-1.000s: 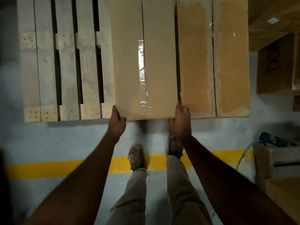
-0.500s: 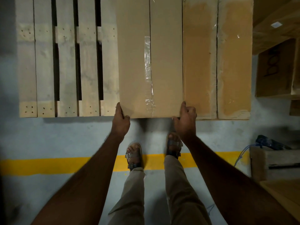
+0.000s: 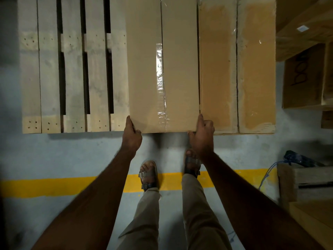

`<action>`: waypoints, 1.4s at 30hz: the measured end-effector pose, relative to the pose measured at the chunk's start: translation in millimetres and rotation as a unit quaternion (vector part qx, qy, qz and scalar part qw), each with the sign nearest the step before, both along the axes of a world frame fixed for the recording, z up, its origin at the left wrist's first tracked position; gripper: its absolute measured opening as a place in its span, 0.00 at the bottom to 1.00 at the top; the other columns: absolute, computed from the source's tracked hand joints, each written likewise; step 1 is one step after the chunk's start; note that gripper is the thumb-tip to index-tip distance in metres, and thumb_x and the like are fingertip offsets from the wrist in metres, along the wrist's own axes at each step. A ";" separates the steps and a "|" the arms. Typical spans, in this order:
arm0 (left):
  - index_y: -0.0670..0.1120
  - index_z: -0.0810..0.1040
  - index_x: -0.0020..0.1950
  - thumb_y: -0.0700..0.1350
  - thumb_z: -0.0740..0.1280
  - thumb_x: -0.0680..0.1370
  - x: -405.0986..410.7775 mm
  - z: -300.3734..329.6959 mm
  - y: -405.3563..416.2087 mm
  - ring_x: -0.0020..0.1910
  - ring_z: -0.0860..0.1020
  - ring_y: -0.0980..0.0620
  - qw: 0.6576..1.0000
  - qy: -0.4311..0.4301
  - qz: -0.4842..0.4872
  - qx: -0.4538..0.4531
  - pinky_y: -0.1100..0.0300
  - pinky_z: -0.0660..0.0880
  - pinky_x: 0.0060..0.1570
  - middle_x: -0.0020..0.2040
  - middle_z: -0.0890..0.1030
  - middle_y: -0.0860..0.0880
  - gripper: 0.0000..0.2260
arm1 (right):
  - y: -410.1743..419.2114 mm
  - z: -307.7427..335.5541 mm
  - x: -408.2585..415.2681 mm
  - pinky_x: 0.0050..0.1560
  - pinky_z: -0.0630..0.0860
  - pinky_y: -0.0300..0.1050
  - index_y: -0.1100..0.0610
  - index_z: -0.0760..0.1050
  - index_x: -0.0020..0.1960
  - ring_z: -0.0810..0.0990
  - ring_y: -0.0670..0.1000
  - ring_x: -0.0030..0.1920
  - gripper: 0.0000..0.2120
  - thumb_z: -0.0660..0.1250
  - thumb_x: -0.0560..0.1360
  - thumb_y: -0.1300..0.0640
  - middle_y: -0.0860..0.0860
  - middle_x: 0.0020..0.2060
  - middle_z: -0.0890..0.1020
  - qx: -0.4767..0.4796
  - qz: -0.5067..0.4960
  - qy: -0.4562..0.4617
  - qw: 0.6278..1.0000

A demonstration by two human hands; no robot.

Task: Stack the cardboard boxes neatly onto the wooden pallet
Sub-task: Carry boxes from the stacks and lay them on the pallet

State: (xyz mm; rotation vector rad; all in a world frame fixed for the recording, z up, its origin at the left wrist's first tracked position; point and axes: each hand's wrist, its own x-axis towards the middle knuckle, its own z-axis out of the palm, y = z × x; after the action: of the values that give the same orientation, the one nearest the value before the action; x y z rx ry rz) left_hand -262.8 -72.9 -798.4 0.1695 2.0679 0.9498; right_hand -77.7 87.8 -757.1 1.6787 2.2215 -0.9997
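Observation:
A long taped cardboard box (image 3: 144, 69) lies lengthwise on the wooden pallet (image 3: 72, 78), its near end level with the pallet's front edge. My left hand (image 3: 132, 135) grips its near left corner, and my right hand (image 3: 202, 134) grips its near right corner, thumb under the end. Right beside it, touching, lies a second, more orange cardboard box (image 3: 237, 69) on the pallet's right part. The pallet's left slats are bare.
Grey floor with a yellow line (image 3: 45, 186) runs under my sandalled feet (image 3: 149, 175). More cardboard boxes (image 3: 304, 78) are stacked at the right. A wooden crate (image 3: 306, 179) with a blue cable (image 3: 266, 175) stands at the lower right.
The taped box has slid a little right, closing the gap to the orange box. Both hands stay on its near corners.

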 end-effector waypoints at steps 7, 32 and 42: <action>0.50 0.61 0.77 0.29 0.57 0.78 -1.1 5.7 -2.7 0.66 0.72 0.46 1.000 -0.004 -0.018 0.014 0.48 0.72 0.68 0.69 0.74 0.48 0.30 | -1.2 -0.4 -2.1 0.66 0.70 0.53 0.57 0.53 0.80 0.64 0.61 0.68 0.36 0.68 0.78 0.59 0.62 0.68 0.64 0.005 -0.004 -0.014 1.000; 0.40 0.59 0.80 0.40 0.64 0.82 -0.1 126.8 5.5 0.78 0.62 0.44 0.977 0.136 -0.161 0.022 0.55 0.57 0.75 0.78 0.64 0.41 0.27 | 2.8 90.6 -3.4 0.65 0.72 0.58 0.54 0.57 0.78 0.65 0.58 0.69 0.37 0.70 0.75 0.46 0.57 0.70 0.65 0.028 0.104 0.033 0.994; 0.44 0.64 0.78 0.40 0.64 0.82 33.0 326.6 -6.7 0.75 0.68 0.49 0.954 0.150 -0.236 0.106 0.55 0.63 0.73 0.76 0.69 0.45 0.24 | -27.0 286.4 -0.4 0.67 0.68 0.48 0.56 0.64 0.76 0.68 0.57 0.69 0.29 0.67 0.78 0.51 0.57 0.68 0.70 0.031 0.125 0.154 0.980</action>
State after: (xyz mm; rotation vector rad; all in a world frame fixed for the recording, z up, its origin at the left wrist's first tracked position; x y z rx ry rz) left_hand -229.8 -79.7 -471.8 0.9308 2.0463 0.8782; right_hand -78.1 60.8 -470.7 1.2916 2.6025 -1.2004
